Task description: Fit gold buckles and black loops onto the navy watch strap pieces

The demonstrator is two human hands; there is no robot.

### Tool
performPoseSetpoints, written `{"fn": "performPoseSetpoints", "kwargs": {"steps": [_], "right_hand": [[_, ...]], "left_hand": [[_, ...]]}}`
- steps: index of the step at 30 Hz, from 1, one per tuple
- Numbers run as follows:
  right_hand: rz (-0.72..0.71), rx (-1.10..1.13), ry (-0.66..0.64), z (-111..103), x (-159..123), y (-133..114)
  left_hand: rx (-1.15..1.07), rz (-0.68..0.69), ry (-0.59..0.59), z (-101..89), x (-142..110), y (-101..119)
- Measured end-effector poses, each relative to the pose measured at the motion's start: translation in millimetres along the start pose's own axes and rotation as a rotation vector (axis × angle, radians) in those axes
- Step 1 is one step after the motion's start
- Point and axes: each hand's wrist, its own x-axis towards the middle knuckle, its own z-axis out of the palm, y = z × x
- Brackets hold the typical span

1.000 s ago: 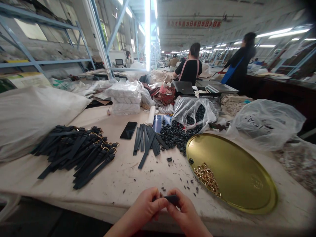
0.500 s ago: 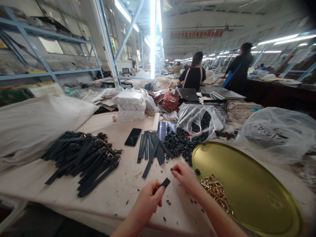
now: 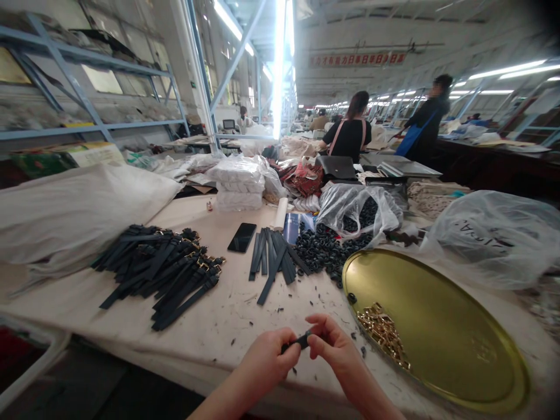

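Observation:
My left hand [image 3: 276,350] pinches a short dark strap [image 3: 301,340], its free end pointing right; the rest is hidden in the fingers. At that end my right hand [image 3: 329,341] closes thumb and fingertips around a small dark strap loop [image 3: 308,335], partly covered by the fingers. Beyond the hands lie several loose dark straps [image 3: 272,259] and a heap of black strap loops [image 3: 324,248]. Straps with gold buckles [image 3: 168,268] are piled to the left. On the right, a gold oval tray [image 3: 441,326] carries a pile of gold buckles [image 3: 382,332].
A black phone [image 3: 242,237] lies beside the loose straps. Behind are a clear bag of loops [image 3: 359,213], wrapped white packs [image 3: 240,184] and another plastic bag [image 3: 494,239]. Dark scraps dot the cloth-covered table [image 3: 192,356]. Two people [image 3: 350,134] are farther back.
My hands have come together: the right has moved down to the strap end with the small loop. The left has shifted slightly right, and the view has turned a little left.

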Motion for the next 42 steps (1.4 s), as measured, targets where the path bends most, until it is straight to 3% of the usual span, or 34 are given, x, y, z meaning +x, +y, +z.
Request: {"fn": "performPoseSetpoints", "kwargs": {"steps": [4, 10, 17, 23, 27, 29, 32, 36, 42], "right_hand": [[0.067, -0.015, -0.085, 2, -7, 1], [0.041, 0.037, 0.038, 3, -14, 10], [0.05, 0.223, -0.03, 12, -23, 11], [0.237, 0.264, -0.173, 9, -18, 31], [0.227, 0.258, -0.129, 9, -16, 35], [0.242, 0.314, -0.123, 12, -16, 31], [0.304, 0.416, -0.212, 15, -18, 22], [0.288, 0.366, -0.306, 14, -19, 18], [0.208, 0.294, -0.166, 17, -22, 17]], "left_hand": [[-0.066, 0.022, -0.02, 5.7, -3, 2], [-0.272, 0.056, -0.023, 11.9, -10, 5], [-0.345, 0.011, 0.048, 11.9, -6, -3], [-0.198, -0.02, 0.068, 9.2, -3, 0], [-0.05, -0.091, 0.083, 6.3, -1, -1], [-0.071, -0.108, 0.078, 7.1, 0, -3], [-0.139, -0.102, 0.068, 10.2, 1, -7], [-0.215, -0.124, 0.029, 14.0, 2, -11], [-0.339, -0.159, -0.063, 17.2, -1, -12]]}}
